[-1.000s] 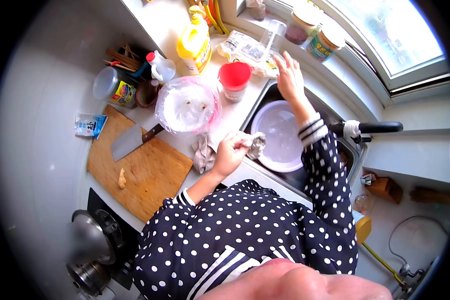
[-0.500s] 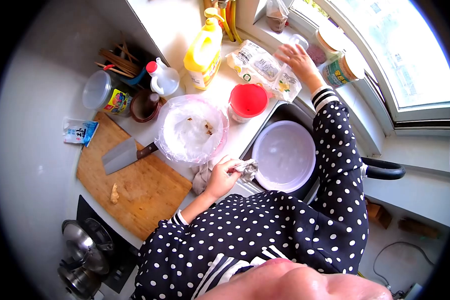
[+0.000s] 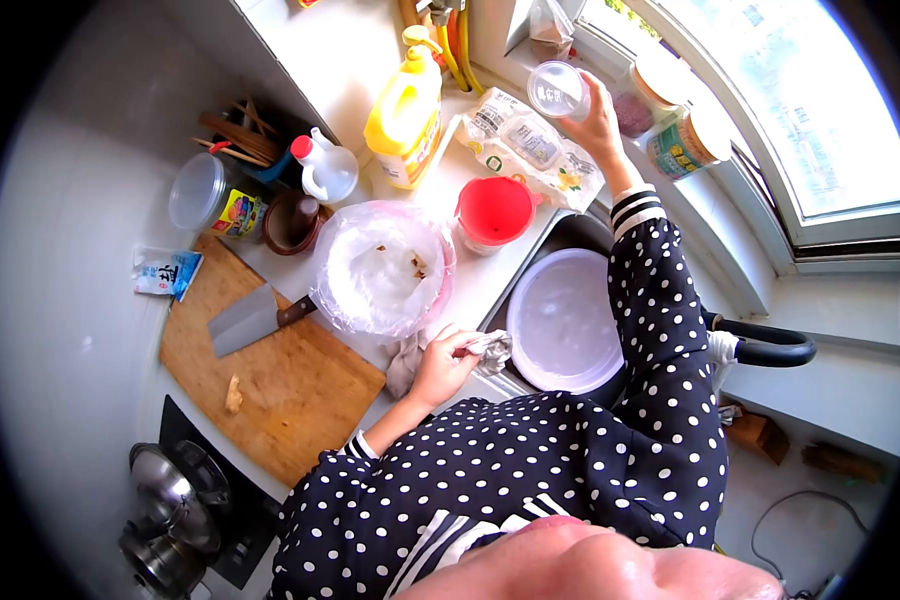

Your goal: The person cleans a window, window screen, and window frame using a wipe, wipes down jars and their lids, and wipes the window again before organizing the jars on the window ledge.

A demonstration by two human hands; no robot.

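Note:
My left hand [image 3: 442, 372] is closed on a crumpled greyish cloth [image 3: 492, 352], between the lined bowl and the sink. My right hand [image 3: 597, 122] grips a small clear plastic container [image 3: 556, 90] with printing on it, held above the wet-wipes pack [image 3: 530, 150] beside the window sill. Below that arm, a pale lilac basin [image 3: 567, 372] sits in the sink. A red cup-like container [image 3: 495, 210] stands on the counter near the pack. Left of it is a bowl lined with a clear plastic bag [image 3: 370, 290], with a few brown scraps inside.
A cleaver [image 3: 250, 322] and a piece of ginger-like root [image 3: 233, 394] lie on the wooden cutting board [image 3: 300, 410]. A yellow pump bottle [image 3: 405, 120] and a white jug with red cap [image 3: 327, 170] stand behind. Jars [image 3: 682, 145] line the sill; metal pots [image 3: 170, 500] are at lower left.
My right hand has taken hold of the clear container by the sill and brought it left, over the wipes pack. My left hand still holds the cloth in about the same spot.

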